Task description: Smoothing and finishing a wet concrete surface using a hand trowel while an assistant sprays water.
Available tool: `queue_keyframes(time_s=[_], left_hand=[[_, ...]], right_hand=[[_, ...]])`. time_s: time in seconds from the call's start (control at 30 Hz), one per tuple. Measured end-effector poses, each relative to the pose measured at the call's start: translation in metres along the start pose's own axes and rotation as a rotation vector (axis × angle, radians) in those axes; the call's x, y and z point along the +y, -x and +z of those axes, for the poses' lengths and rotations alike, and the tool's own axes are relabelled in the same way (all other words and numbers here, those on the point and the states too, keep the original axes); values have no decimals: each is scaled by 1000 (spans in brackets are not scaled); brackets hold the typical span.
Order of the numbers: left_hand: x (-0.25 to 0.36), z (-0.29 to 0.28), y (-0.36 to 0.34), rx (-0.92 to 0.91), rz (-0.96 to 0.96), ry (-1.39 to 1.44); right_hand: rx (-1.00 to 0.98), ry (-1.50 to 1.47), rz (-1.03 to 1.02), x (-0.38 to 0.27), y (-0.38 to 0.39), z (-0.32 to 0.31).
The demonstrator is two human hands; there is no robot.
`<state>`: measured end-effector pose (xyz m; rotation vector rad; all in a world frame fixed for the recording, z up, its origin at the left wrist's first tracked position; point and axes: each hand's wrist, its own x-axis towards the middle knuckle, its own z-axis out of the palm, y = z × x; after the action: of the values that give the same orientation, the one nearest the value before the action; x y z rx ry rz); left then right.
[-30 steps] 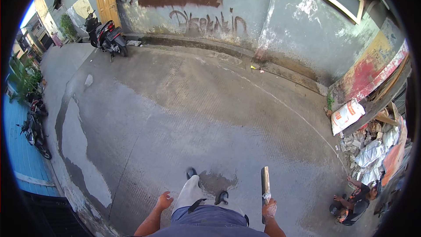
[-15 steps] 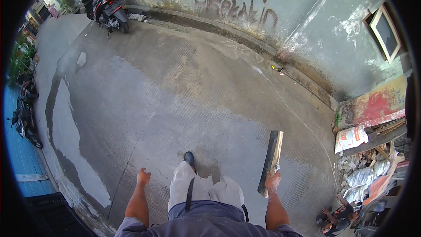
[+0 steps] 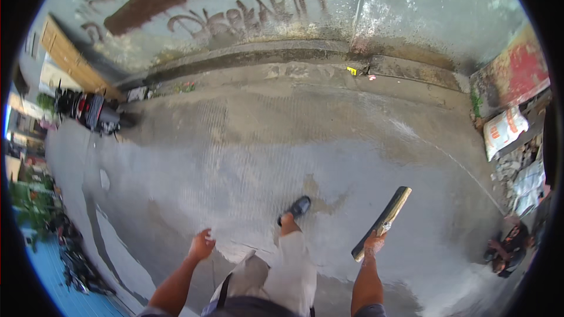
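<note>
A long plastering float [image 3: 395,206], with a dark edge and a pale wooden side, is tilted over the pavement at the right. My right hand [image 3: 373,242] grips it near its middle, around a handle mostly covered by the fingers. At the left, my left hand [image 3: 202,244] hangs in the air and holds nothing, its fingers loosely bent and apart. Below and between the hands, one dark shoe [image 3: 298,206] steps forward on the concrete.
Across the far side runs a grey painted wall [image 3: 247,17] above a low curb. A motorbike [image 3: 94,111] is parked at the far left. A white sack [image 3: 505,132] and rubble lie at the right, with a crouching person [image 3: 509,248] nearby.
My view has turned right as I step, bringing the wall nearer. My right hand carries the float, which now leans further to the right. One shoe has come forward.
</note>
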<state>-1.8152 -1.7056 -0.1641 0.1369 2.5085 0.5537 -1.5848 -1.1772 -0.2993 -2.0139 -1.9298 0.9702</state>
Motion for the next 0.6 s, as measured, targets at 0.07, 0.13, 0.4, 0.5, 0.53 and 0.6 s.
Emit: queue_keyframes(time_s=[0.07, 0.13, 0.4, 0.5, 0.53, 0.6], left_hand=[[12, -10, -41, -21, 16, -39], [22, -1, -126, 4, 59, -95], [10, -1, -376, 34, 281, -255], [-33, -16, -462, -11, 183, -63], [-48, -30, -488, -38, 224, -62], [-55, -78, -528, -139, 253, -117]], right_hand=[[-11, 127, 111, 19, -34, 72], [71, 108, 103, 30, -89, 183], [290, 153, 179, 93, -207, 390], [286, 405, 174, 94, -210, 440], [280, 425, 168, 80, -194, 479], [218, 530, 164, 35, -132, 562]])
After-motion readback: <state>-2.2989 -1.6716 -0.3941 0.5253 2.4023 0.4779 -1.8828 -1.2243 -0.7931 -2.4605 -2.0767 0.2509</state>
